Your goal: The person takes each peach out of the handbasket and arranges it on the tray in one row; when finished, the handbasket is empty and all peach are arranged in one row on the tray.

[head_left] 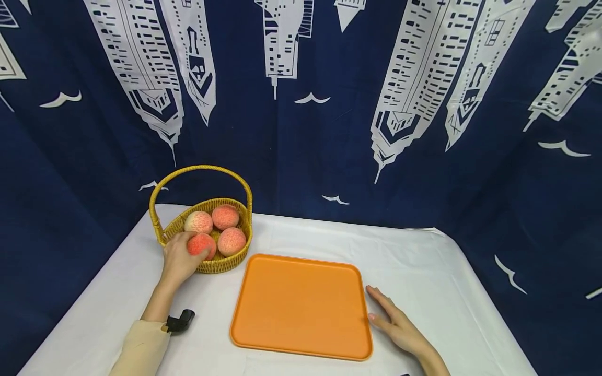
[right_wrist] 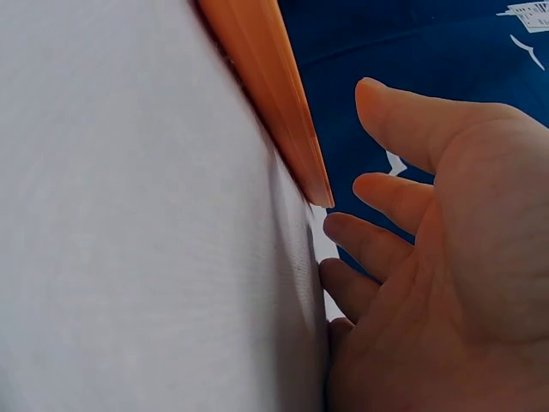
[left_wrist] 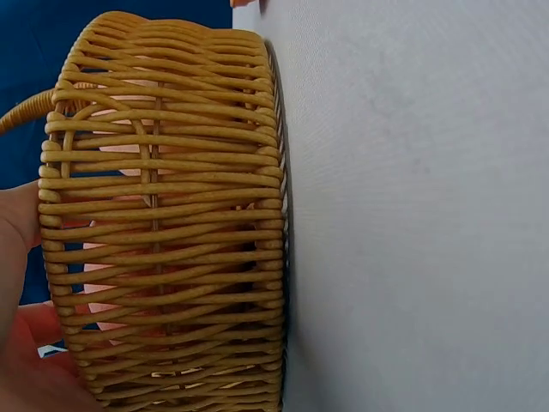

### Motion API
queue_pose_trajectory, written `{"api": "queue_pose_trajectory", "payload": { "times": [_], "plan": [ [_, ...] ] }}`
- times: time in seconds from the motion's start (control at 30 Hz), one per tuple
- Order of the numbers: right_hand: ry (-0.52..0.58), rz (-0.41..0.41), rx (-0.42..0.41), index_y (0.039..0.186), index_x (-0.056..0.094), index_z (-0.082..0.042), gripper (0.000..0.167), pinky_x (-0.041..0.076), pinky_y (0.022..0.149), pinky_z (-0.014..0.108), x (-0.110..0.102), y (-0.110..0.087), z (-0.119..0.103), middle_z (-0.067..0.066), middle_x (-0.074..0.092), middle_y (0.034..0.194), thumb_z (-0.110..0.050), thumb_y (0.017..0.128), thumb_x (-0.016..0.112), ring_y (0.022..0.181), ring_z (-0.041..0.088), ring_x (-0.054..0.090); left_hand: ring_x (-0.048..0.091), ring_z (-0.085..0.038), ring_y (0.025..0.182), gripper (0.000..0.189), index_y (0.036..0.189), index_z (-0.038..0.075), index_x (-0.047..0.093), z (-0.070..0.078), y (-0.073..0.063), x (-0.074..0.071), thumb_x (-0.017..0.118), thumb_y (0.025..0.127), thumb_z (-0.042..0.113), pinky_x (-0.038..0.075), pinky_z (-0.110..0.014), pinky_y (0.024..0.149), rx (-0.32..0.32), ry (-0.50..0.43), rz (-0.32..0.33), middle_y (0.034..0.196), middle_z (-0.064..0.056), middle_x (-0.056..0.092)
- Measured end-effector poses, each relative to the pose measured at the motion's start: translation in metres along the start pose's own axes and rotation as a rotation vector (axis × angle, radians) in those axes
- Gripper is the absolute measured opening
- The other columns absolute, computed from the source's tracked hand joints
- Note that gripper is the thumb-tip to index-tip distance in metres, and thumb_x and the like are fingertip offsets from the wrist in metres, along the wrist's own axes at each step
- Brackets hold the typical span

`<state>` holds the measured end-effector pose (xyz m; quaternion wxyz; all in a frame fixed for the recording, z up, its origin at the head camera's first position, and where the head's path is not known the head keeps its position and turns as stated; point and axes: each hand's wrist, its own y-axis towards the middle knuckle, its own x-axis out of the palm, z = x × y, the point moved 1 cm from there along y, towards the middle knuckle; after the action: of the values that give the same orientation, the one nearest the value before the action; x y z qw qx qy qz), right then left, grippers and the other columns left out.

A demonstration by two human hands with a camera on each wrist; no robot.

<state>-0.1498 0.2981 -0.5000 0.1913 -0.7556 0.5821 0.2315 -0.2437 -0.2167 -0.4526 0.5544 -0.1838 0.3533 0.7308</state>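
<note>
A yellow wicker basket with a tall arched handle stands at the back left, holding several peaches. My left hand reaches over its near-left rim and grips the nearest red peach between thumb and fingers. Two paler peaches and another reddish peach lie beside it. In the left wrist view the basket's woven side hides most of the fruit and the fingertips. My right hand lies by the right edge of an orange tray, its fingers extended and holding nothing.
A white cloth covers the table under the basket and tray. Behind the table hangs a dark blue curtain with white buildings and birds printed on it. A small black device sits at my left wrist.
</note>
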Motion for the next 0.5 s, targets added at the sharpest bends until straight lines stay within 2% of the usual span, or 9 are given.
{"api": "queue_pose_trajectory", "payload": {
  "times": [0.1,0.2,0.3,0.37,0.43,0.5],
  "plan": [
    [0.0,0.0,0.017,0.152,0.035,-0.016,0.065,0.004,0.11,0.072,0.0005,-0.0004,-0.0001,0.018,0.024,0.16,-0.028,0.095,0.062,0.147,0.046,0.01,0.038,-0.049,0.127,0.059,0.129,-0.013,0.049,-0.0015,-0.0003,-0.0001,0.073,0.082,0.013,0.015,-0.059,0.112,0.002,0.02,-0.023,0.129,-0.036,0.049],
    [-0.014,0.002,0.005,0.152,0.036,-0.015,0.065,0.004,0.11,0.072,0.0012,-0.0012,0.0002,0.02,0.025,0.159,-0.027,0.094,0.063,0.146,0.048,0.01,0.038,-0.049,0.128,0.063,0.131,-0.014,0.046,-0.0021,-0.001,0.0002,0.073,0.081,0.014,0.014,-0.058,0.113,-0.01,0.035,-0.052,0.131,-0.037,0.048],
    [-0.012,0.005,-0.015,0.151,0.037,-0.016,0.064,0.003,0.111,0.071,0.0022,-0.002,0.0001,0.02,0.025,0.159,-0.026,0.094,0.063,0.147,0.044,0.011,0.038,-0.05,0.128,0.066,0.132,-0.014,0.045,-0.0025,-0.0009,0.0002,0.074,0.081,0.015,0.012,-0.058,0.113,-0.022,0.046,-0.072,0.132,-0.038,0.048],
    [0.001,0.006,-0.026,0.151,0.037,-0.017,0.064,0.0,0.115,0.062,0.0029,-0.0024,0.0003,0.02,0.025,0.159,-0.025,0.094,0.063,0.151,0.028,0.011,0.039,-0.05,0.128,0.067,0.132,-0.014,0.045,-0.0024,-0.0002,0.0001,0.075,0.081,0.015,0.011,-0.058,0.113,-0.025,0.052,-0.078,0.132,-0.037,0.048],
    [0.017,0.01,-0.037,0.151,0.037,-0.018,0.064,-0.003,0.119,0.046,0.0036,-0.003,0.0002,0.019,0.025,0.159,-0.025,0.094,0.063,0.149,0.006,0.01,0.04,-0.05,0.128,0.067,0.132,-0.013,0.045,-0.0018,0.0005,-0.0003,0.075,0.08,0.015,0.011,-0.059,0.113,-0.026,0.051,-0.078,0.132,-0.037,0.049],
    [0.028,0.012,-0.046,0.152,0.036,-0.018,0.064,-0.008,0.119,0.028,0.0045,-0.0034,0.0002,0.02,0.024,0.159,-0.025,0.094,0.063,0.14,-0.013,0.01,0.04,-0.051,0.127,0.067,0.132,-0.013,0.046,-0.0016,0.0013,-0.0006,0.076,0.079,0.015,0.01,-0.059,0.113,-0.028,0.048,-0.077,0.132,-0.037,0.049]
  ]
}}
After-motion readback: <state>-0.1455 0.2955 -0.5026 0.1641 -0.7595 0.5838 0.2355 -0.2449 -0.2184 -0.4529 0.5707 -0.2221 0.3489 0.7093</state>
